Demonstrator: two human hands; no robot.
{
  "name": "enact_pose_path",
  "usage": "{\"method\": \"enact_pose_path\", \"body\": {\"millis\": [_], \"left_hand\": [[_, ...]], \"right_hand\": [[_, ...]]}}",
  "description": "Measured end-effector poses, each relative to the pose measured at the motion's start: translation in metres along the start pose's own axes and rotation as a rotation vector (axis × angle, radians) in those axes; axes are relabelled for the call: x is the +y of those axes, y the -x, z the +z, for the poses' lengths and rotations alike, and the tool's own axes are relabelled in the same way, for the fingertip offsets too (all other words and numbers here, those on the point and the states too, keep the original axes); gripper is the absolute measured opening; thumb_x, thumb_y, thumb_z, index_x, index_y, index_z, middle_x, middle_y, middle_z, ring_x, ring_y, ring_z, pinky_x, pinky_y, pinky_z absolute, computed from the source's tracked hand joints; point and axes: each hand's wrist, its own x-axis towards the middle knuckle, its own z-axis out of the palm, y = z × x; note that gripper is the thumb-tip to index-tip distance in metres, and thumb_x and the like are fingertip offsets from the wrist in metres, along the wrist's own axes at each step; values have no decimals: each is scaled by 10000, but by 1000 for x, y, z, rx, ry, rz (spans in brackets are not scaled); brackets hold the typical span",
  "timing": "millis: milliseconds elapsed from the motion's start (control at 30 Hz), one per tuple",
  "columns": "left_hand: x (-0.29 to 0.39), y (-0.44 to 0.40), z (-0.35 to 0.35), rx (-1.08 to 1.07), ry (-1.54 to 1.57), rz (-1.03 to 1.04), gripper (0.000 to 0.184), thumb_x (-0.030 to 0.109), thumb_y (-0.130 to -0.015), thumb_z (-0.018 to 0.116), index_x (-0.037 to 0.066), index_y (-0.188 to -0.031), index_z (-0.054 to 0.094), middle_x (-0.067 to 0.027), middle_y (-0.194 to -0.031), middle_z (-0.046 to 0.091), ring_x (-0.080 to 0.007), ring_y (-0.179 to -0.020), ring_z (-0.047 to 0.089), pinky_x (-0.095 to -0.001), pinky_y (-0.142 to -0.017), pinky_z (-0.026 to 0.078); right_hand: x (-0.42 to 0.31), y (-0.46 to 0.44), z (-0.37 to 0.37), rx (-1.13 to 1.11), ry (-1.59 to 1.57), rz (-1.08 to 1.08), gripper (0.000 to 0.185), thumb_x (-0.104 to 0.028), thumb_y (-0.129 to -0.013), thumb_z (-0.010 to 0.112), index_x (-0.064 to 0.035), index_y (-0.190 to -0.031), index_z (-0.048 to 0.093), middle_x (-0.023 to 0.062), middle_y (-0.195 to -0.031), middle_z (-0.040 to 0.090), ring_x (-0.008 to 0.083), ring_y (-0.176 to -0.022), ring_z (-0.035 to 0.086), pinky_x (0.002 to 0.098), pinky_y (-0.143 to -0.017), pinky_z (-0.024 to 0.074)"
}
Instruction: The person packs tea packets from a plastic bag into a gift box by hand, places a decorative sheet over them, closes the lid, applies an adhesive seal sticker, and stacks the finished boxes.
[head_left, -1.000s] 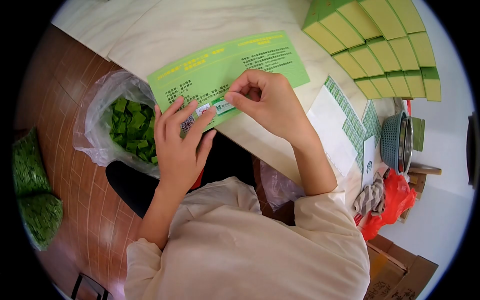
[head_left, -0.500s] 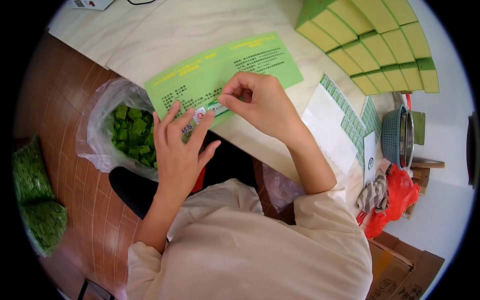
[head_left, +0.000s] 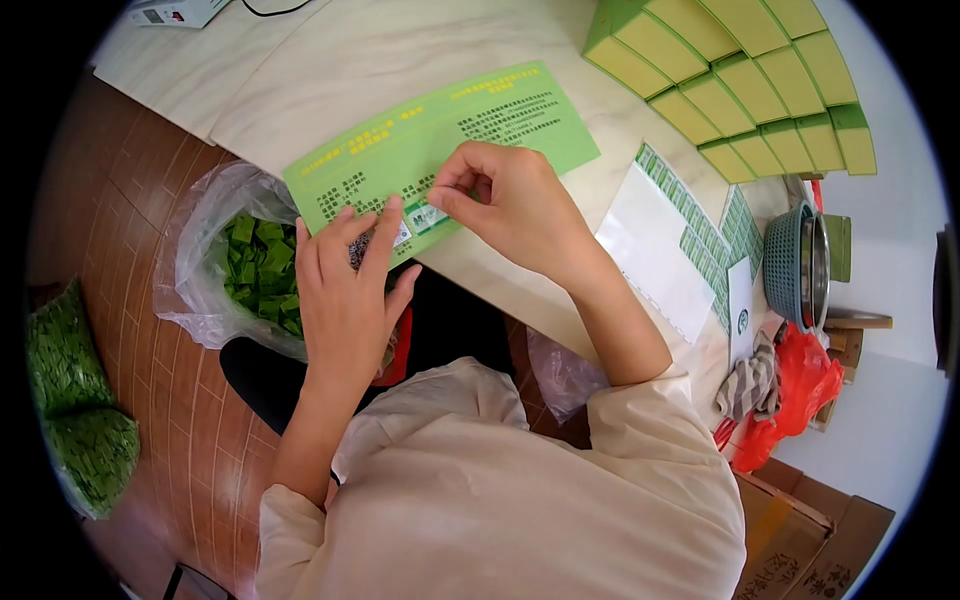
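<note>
I'm watching remotely: the green sheet lies slantwise on the table, printed side up, b/c that leaves the lettering and the small sticker in reach of both hands. Its near-left corner seems to poke out past the table edge, so I judge it needs a hand there. The left hand does that, fingers spread wide and flat over the corner beside the sticker, palm down, prob. to stop the sheet sliding or tipping.

The right hand is narrow: thumb & forefinger come together in a fine pinch right at the sticker's far end (whether its edge is actually caught between them, I can't tell from here). The wrist is bent in from the right, w/ the forearm over the table edge, which lets the sticker's face show between the hands.

To the right I see the label sheets, partly under white backing, approx. within arm's reach and apart from the green sheet. Boxes stand stacked beyond, squared up tight, prob. to save room. Down left, the clear bag gapes beside the knee, its wide mouth showing the green pieces inside
</note>
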Motion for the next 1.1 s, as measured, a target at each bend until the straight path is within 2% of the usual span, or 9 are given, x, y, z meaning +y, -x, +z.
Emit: {"method": "enact_pose_path", "body": {"millis": [333,400,500,633,700,833,967,1000,1100], "left_hand": [[7,2,-2,-11,-133,69,670,205,-695,772,184,-1314,518,-116,-1202,468,-329,-1193,433,-560,-1049,303],[14,1,-2,-23,-178,63,713,234,-683,778,162,-1332,492,-119,-1256,455,-322,-1211,424,-558,-1058,291],[31,-5,5,-153,-317,79,845,395,-691,740,57,-1385,396,-126,-1456,332,-289,-1331,330,-529,-1101,233],[55,-33,33,-201,-385,227,890,443,-741,680,14,-1424,304,-159,-1494,271,-267,-1400,229,-384,-1150,175],[61,-38,47,-108,-338,304,847,392,-767,672,2,-1419,298,-165,-1462,318,-281,-1359,304,-387,-1106,274],[57,-34,24,-548,695,504,635,212,-832,645,40,-1374,361,-168,-1214,547,-301,-1052,570,-390,-868,482],[8,-47,-34,47,760,308,214,128,-882,552,40,-1057,638,-151,-1008,652,-287,-921,637,-366,-839,495],[-7,-54,-46,93,767,105,227,122,-891,536,33,-1082,622,-140,-1022,653,-261,-950,631,-335,-860,474],[-68,-68,-20,289,679,15,265,176,-927,519,13,-1120,602,-133,-1066,645,-202,-984,602,-307,-884,442]], "right_hand": [[2,3,3,37,92,-104,130,-70,-806,672,11,-886,609,64,-662,599,135,-576,527,275,-541,436],[-2,5,1,237,433,-134,222,-88,-799,635,-18,-996,558,156,-772,654,310,-657,643,391,-592,505],[22,0,-16,358,468,-26,266,-90,-830,603,-31,-1073,512,188,-835,644,324,-701,637,395,-614,493],[17,20,-34,310,258,125,222,-89,-861,586,-23,-1063,522,169,-826,640,261,-698,627,353,-605,478],[30,40,-29,551,118,58,179,-80,-902,551,-25,-1069,522,94,-786,610,155,-682,578,284,-576,452],[31,87,-4,829,-242,64,131,-68,-944,492,-14,-1064,494,7,-821,520,64,-676,482,208,-546,401],[27,129,54,735,-501,207,89,-93,-964,460,-32,-1022,432,53,-838,530,77,-677,495,190,-542,407],[25,134,73,561,-574,281,155,-112,-969,464,-33,-1085,399,78,-879,550,94,-701,526,196,-566,428],[7,131,120,207,-795,338,451,-199,-980,480,-37,-1308,217,164,-1076,574,184,-865,613,264,-732,498]]}}
